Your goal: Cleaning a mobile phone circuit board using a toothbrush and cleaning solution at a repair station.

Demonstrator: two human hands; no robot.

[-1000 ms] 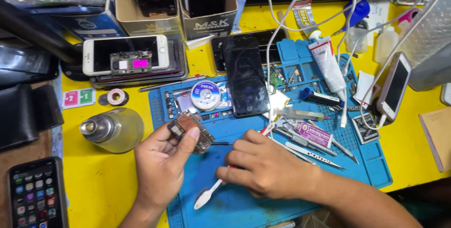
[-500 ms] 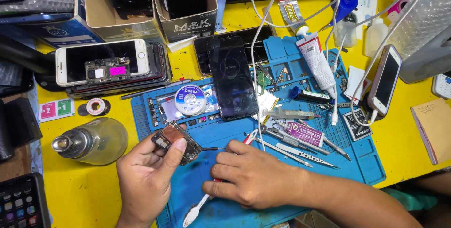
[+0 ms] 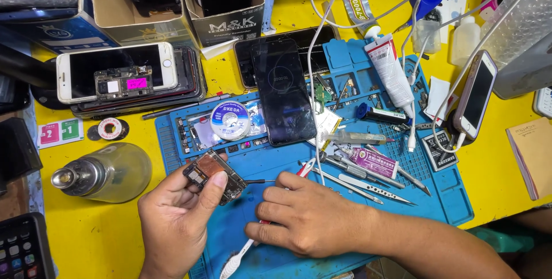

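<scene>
My left hand (image 3: pixel 178 221) grips a small dark circuit board (image 3: pixel 213 174) with a copper patch, tilted above the blue work mat (image 3: pixel 345 72). My right hand (image 3: pixel 305 218) rests on the mat beside it, fingers closed round a red-handled screwdriver (image 3: pixel 303 170) whose thin metal tip points left at the board's edge. A white toothbrush (image 3: pixel 233 262) lies on the mat under my right hand, bristles toward me. A black phone (image 3: pixel 282 98) with a cracked screen lies on the mat beyond my hands.
On the mat lie a solder-wick spool (image 3: pixel 229 120), tweezers (image 3: pixel 368 186), a syringe and a white glue tube (image 3: pixel 390 72). A glass bottle (image 3: pixel 103 172) lies at the left. A white phone (image 3: pixel 115 72) tops a stack; cardboard boxes stand behind. Another phone (image 3: pixel 474 95) charges at the right.
The view has shifted, so everything sits lower and further left in frame. My hands keep the same grip on the board and the screwdriver, which stays at the board's edge.
</scene>
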